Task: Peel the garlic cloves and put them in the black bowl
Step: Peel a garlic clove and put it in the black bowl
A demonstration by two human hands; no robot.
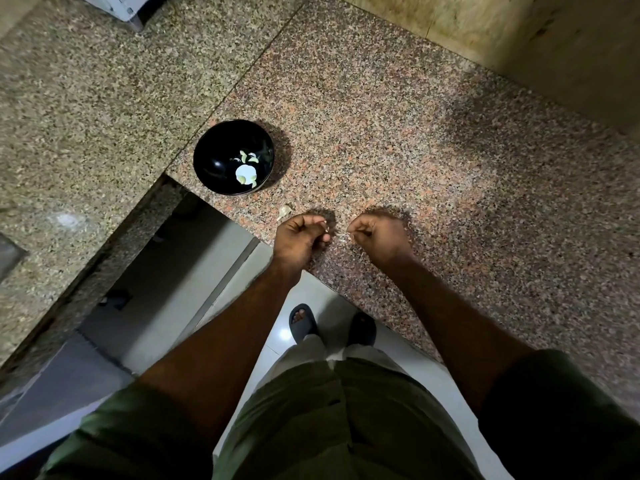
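Note:
A black bowl (pixel 214 147) stands on the speckled granite counter (pixel 398 140), with several pale peeled garlic cloves (pixel 246 173) lying in it. One unpeeled clove (pixel 286 211) lies on the counter between the bowl and my left hand. My left hand (pixel 302 239) hovers near the counter's front edge with curled fingers pinching a small garlic clove (pixel 326 227), mostly hidden in the fingers. My right hand (pixel 375 233) is a short way to the right, fingers curled and pinching a thin strip of garlic skin (pixel 343 236).
The counter's front edge runs diagonally under my wrists, with white floor tiles (pixel 270 355) and my sandalled feet (pixel 303 322) below. A second granite slab (pixel 86 98) lies to the left across a seam. A wall (pixel 554 46) rises at the back right.

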